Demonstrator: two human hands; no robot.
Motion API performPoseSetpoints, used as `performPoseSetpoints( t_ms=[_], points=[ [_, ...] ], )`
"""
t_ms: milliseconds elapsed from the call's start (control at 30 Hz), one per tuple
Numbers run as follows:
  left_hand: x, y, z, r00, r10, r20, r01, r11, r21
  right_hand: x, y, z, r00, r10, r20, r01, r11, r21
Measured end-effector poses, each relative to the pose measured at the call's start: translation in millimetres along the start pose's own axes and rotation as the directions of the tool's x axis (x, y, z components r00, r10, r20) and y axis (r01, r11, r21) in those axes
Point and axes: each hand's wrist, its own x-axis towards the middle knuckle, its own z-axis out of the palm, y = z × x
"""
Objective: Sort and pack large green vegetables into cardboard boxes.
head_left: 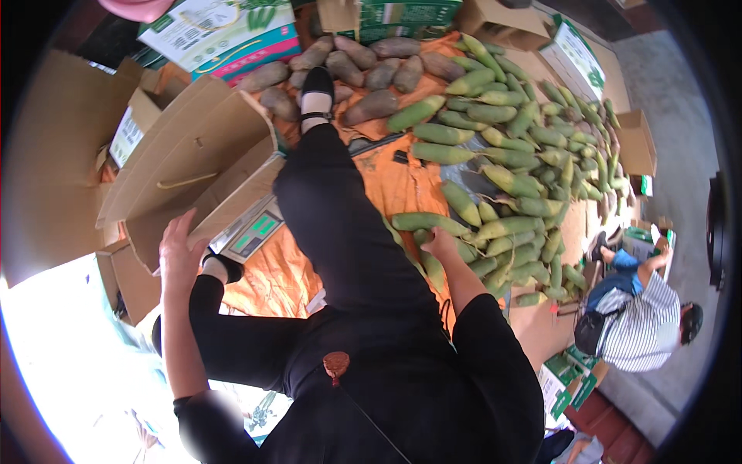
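My left hand (179,251) rests at the near rim of an open cardboard box (182,151), its fingers stretched out along the edge. The box stands tilted on a digital scale (253,238) with lit green displays. My right hand (443,245) is closed at the near left edge of a big heap of green radishes (514,182). It grips a green radish (427,261) there, though its fingers are partly hidden. Another long green radish (425,222) lies just beyond that hand.
Reddish-brown radishes (371,107) lie around my outstretched foot on an orange sheet (386,179). Printed cartons (232,39) stand at the back and more cardboard boxes (127,282) at the left. At the far right a person in a striped shirt (641,325) sits beside green cartons (568,379).
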Motion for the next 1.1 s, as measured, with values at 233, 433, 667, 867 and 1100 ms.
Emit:
performPoseSetpoints(
  t_ms=[233,433,667,867,1100],
  points=[
    [11,-4,23,0.989,-0.145,-0.004,0.144,0.987,0.073,2,-18,31,0.991,0.113,-0.075,-0.121,0.985,-0.123],
    [-3,-10,21,0.980,-0.198,-0.032,0.201,0.970,0.134,-18,-7,-4,0.994,0.011,-0.109,-0.014,1.000,-0.028],
    [-7,-16,23,0.992,-0.117,-0.045,0.123,0.977,0.177,-22,-32,-101,0.895,-0.081,-0.438,0.365,0.696,0.618],
    [-7,-20,30,0.993,-0.080,-0.085,0.092,0.986,0.139,-67,-189,-237,0.645,-0.268,-0.716,0.749,0.407,0.523],
    [-10,-23,31,0.991,-0.070,-0.113,0.088,0.982,0.165,-137,-359,-283,0.198,-0.612,-0.765,0.934,-0.119,0.336]
  ],
)
